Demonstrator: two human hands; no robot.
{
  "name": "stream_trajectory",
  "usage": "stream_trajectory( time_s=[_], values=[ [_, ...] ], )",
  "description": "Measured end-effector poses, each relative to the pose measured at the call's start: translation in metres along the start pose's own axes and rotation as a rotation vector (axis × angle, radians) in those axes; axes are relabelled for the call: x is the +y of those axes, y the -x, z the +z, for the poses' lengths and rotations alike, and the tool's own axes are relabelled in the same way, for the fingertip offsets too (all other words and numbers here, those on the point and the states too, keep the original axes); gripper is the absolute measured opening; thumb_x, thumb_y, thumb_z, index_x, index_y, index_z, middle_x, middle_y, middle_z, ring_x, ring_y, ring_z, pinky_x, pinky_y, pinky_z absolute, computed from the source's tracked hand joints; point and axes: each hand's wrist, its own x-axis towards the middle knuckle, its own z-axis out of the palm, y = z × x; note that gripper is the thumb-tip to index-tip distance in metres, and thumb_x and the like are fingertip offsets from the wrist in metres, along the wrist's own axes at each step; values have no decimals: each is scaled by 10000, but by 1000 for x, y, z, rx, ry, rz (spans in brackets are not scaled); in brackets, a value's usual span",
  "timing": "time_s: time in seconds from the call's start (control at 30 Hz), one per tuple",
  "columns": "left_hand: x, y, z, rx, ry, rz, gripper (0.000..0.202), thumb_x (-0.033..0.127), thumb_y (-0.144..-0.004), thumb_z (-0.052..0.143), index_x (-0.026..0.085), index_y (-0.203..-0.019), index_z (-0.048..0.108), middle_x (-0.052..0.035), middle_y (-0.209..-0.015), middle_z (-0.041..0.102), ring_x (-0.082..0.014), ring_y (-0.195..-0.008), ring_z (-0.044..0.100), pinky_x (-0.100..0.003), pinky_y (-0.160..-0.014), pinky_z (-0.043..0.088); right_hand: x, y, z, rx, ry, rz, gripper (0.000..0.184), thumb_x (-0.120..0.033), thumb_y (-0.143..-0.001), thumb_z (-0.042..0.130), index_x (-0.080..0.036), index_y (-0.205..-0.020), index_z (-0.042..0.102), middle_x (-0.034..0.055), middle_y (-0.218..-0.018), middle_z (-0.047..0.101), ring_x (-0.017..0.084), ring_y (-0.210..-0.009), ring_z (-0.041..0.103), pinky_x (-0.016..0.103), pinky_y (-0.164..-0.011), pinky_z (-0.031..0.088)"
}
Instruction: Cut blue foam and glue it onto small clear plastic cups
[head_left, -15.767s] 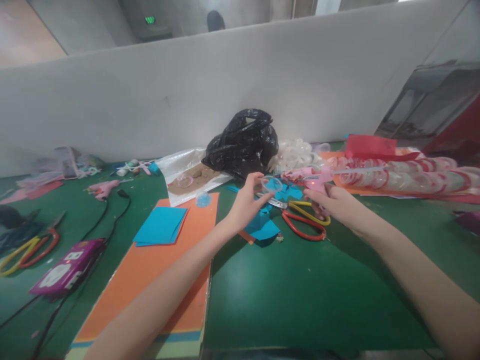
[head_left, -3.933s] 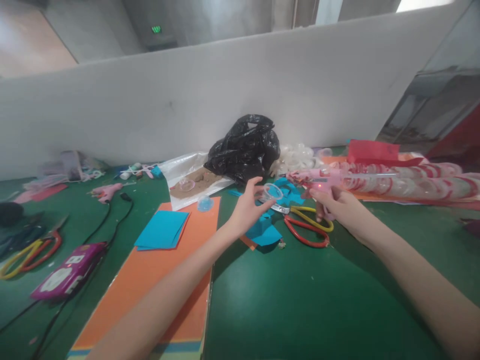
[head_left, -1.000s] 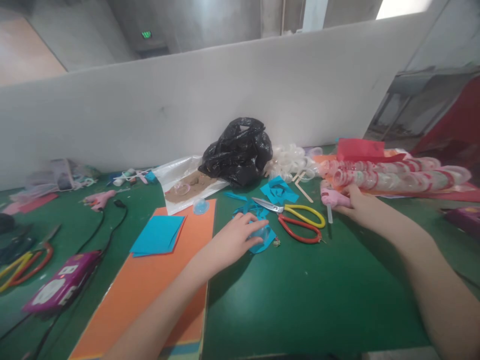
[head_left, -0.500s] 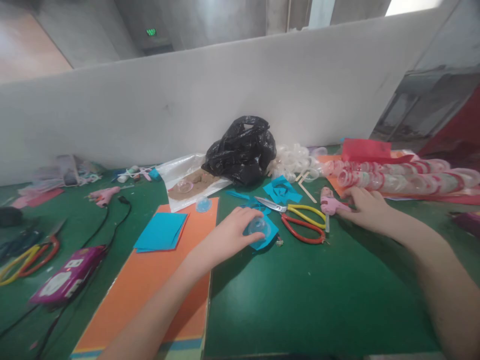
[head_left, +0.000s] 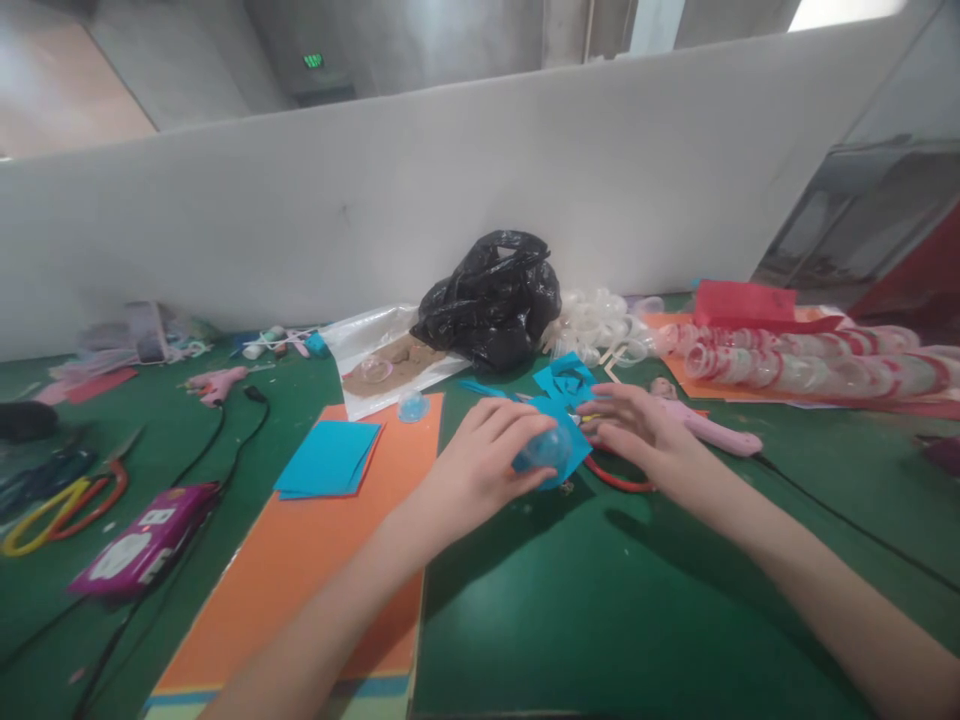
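My left hand (head_left: 495, 455) is closed round a small clear plastic cup (head_left: 541, 452) with a blue paper square (head_left: 576, 452) against it, raised a little over the table. Close to the paper's right edge is my right hand (head_left: 637, 430), its fingers stretched and apart; whether a fingertip touches the paper I cannot tell. Scissors lie under that hand, only a bit of their red handle (head_left: 619, 478) showing clearly. Just beyond my right wrist lies a pink glue gun (head_left: 716, 428) with a black cord. Cut blue paper (head_left: 564, 380) lies behind my hands.
Blue squares (head_left: 328, 457) lie on a stack of orange sheets (head_left: 360, 580), along with a small clear dome (head_left: 412, 405). A black plastic bag (head_left: 495, 300) stands by the white partition (head_left: 300, 210). Stacked clear cups (head_left: 817, 365) are at the right, a purple box (head_left: 142, 540) at the left.
My right hand has come away from the glue gun and moved left to the blue paper. My left hand has lifted the cup and paper slightly and shifted right.
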Motion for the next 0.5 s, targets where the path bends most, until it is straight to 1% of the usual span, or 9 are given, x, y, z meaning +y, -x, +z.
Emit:
stream_trajectory(
  time_s=[0.13,0.23,0.3,0.37,0.43,0.5],
  values=[
    [2,2,5,9,-7,9,312,365,-980,608,255,-1255,511,-75,-1228,662,-259,-1249,532,-428,-1021,490,1,9,16,-96,-113,71,594,-575,-811,738,-310,-1283,494,110,-1334,672,279,-1248,648,460,-1006,572],
    [3,3,9,5,-22,37,258,348,-997,576,253,-1228,510,-66,-1223,674,-253,-1253,532,-433,-1029,490,1,14,27,-101,-110,105,665,-532,-782,772,-308,-1334,476,106,-1402,635,284,-1276,630,457,-1024,564],
    [3,3,11,18,-41,87,225,334,-1010,551,243,-1213,515,-60,-1223,682,-244,-1226,547,-433,-1040,486,1,15,31,-81,-72,104,681,-514,-768,777,-286,-1336,478,109,-1361,654,285,-1221,659,458,-1007,572],
    [4,3,13,26,-55,118,212,322,-1011,550,235,-1202,523,-56,-1222,688,-243,-1214,552,-428,-1046,487,2,14,34,-64,-51,89,654,-499,-771,767,-265,-1313,486,106,-1269,696,282,-1145,692,454,-973,585],
    [5,3,14,22,-55,115,213,311,-1006,562,237,-1202,529,-56,-1223,685,-248,-1221,550,-427,-1049,491,2,13,34,-54,-54,76,622,-489,-769,762,-259,-1282,495,97,-1201,721,280,-1104,706,443,-943,597],
    [6,3,14,18,-33,98,255,320,-987,597,244,-1220,529,-73,-1277,656,-263,-1253,534,-448,-1068,485,2,12,33,-53,-60,71,609,-483,-764,762,-259,-1264,496,91,-1169,731,281,-1080,715,437,-919,606]
  ],
)
